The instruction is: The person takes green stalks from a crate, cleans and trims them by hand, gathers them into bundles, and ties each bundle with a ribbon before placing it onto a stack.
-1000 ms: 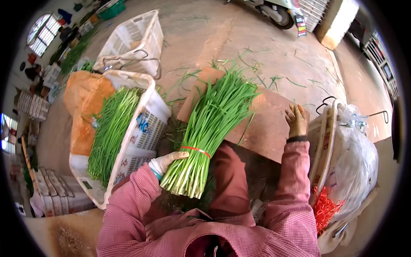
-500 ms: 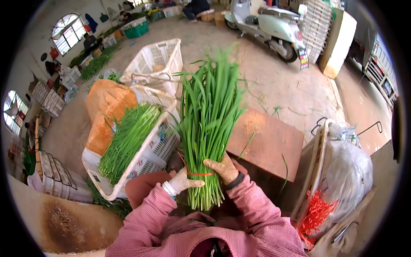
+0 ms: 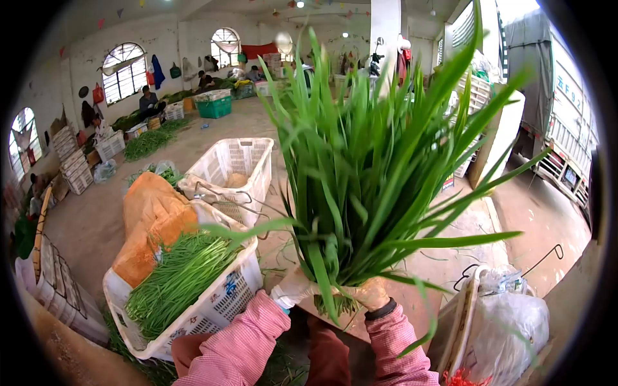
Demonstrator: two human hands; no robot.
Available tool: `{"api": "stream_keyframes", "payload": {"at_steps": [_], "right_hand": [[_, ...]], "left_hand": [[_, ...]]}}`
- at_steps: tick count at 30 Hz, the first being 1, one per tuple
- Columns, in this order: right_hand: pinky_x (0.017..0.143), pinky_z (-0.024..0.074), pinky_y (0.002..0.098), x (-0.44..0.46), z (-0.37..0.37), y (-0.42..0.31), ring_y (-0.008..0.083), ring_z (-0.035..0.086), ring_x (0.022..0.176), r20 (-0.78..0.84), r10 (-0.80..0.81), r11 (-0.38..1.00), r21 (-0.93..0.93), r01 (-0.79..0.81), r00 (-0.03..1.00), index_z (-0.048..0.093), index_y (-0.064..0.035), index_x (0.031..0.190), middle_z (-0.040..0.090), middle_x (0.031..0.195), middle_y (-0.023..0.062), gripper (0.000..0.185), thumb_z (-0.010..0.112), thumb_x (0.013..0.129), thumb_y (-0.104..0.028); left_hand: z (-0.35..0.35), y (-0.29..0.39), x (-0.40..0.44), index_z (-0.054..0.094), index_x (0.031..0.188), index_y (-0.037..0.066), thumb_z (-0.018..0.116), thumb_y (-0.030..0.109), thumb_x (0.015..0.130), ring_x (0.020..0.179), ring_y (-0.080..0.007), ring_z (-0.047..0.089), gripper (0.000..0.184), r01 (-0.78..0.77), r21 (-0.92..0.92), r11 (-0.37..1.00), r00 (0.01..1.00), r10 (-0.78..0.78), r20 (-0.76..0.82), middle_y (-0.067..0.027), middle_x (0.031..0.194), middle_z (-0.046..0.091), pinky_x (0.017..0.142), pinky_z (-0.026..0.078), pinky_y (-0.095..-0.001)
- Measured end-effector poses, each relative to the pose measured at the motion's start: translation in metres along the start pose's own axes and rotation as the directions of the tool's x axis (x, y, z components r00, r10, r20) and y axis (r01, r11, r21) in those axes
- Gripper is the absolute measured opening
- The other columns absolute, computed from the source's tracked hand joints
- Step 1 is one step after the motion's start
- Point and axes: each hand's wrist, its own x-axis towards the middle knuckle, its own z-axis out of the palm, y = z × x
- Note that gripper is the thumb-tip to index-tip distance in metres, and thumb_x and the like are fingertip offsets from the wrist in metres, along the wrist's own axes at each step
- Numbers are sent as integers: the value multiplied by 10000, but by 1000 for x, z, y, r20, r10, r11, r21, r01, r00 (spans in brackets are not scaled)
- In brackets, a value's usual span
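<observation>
A large bundle of long green leaves [image 3: 360,186] stands upright in front of me, its tips fanning out high and to the right. Gloved, my left hand [image 3: 295,287] grips the lower left side of the bundle. My right hand [image 3: 370,294] is wrapped round its lower right side. The pale stem ends [image 3: 335,307] show between and below both hands. Leaves hide the red band. Left of my hands, a white crate [image 3: 241,276] holds more green stalks [image 3: 183,276] and an orange-brown cloth [image 3: 151,222].
Behind the crate is another white crate [image 3: 261,154] with wire handles. At the right stand a crate edge [image 3: 465,315] with a clear plastic bag [image 3: 508,328] and red ties [image 3: 465,378]. Several people sit farther back; a truck [image 3: 566,109] is outside.
My right hand, first apart and raised, has come onto the bundle opposite my left. The bundle has been lifted upright, nearer the camera, and the view has tilted up to the room.
</observation>
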Motion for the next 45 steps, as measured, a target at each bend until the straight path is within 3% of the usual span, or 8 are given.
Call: {"api": "stream_keyframes", "payload": {"at_steps": [18, 20, 21, 22, 26, 31, 33, 45], "right_hand": [[798, 433, 351, -29, 5, 159, 230, 518, 915, -69, 81, 943, -319, -99, 994, 516, -67, 1099, 541, 1071, 101, 384, 614, 741, -167], [812, 427, 355, -39, 9, 131, 232, 507, 943, -127, 5, 949, -312, -45, 992, 509, -71, 1108, 528, 1093, 101, 385, 602, 742, -151], [819, 424, 357, -42, 8, 108, 233, 502, 957, -147, -65, 946, -323, 14, 987, 506, -73, 1112, 521, 1104, 102, 386, 597, 743, -143], [826, 421, 359, -47, 10, 84, 234, 497, 972, -165, -151, 934, -346, 86, 975, 503, -75, 1116, 515, 1115, 102, 387, 591, 744, -135], [855, 408, 368, -40, 16, -7, 237, 475, 1029, -122, -598, 695, -571, 437, 792, 491, -83, 1133, 489, 1158, 103, 395, 569, 747, -104], [892, 393, 378, -9, 50, -26, 242, 449, 1100, 14, -766, 429, -734, 527, 643, 475, -92, 1155, 456, 1213, 105, 411, 541, 750, -65], [956, 337, 386, -10, 63, -27, 251, 343, 1204, 214, -590, 355, -798, 488, 779, 418, -100, 1208, 341, 1314, 99, 499, 516, 721, -46], [998, 245, 357, -23, 72, -112, 257, 290, 1230, 238, -202, 978, 105, 182, 950, 112, -75, 1353, 266, 1347, 165, 891, 669, 715, -349]], "left_hand": [[15, -27, -7, 352, 1220, 8, 775, 310, 587, 1048, -227, 457, 819, 143, 336, 931, 988, -114, -103, -91, 1165, 471, 921, 357, -324], [35, 3, -18, 324, 1241, -1, 762, 307, 588, 1086, -264, 428, 844, 406, -751, 520, 877, -454, 160, -128, 1189, 441, 940, 335, -336], [41, 32, -28, 287, 1268, 1, 729, 299, 617, 1166, -284, 335, 841, 116, -36, 993, 976, -107, 190, -163, 1256, 358, 980, 262, -354], [47, 62, -38, 250, 1295, 3, 696, 291, 646, 1247, -304, 242, 838, -317, 684, 657, 947, 254, 196, -199, 1323, 274, 1021, 189, -372], [8, 118, -99, 280, 1293, 22, 696, 305, 674, 1255, -337, 225, 797, -222, -305, 926, 594, 376, 711, -182, 1326, 302, 1032, 122, -460], [-5, 28, -137, 291, 1305, 96, 408, 540, 816, 1193, -213, 335, 671, -29, -845, 534, 998, -31, -54, -82, 1268, 401, 984, 283, -382], [-39, -99, -138, 379, 1254, 75, 441, 445, 850, 1050, -104, 458, 551, -81, -393, 916, 884, -116, -452, -36, 1196, 464, 840, 423, -245], [-68, 136, -191, 511, 1077, 63, 697, 108, 648, 810, -152, 555, 469, -183, -411, 893, 845, -71, -529, -17, 936, 572, 718, 475, -312]]}}
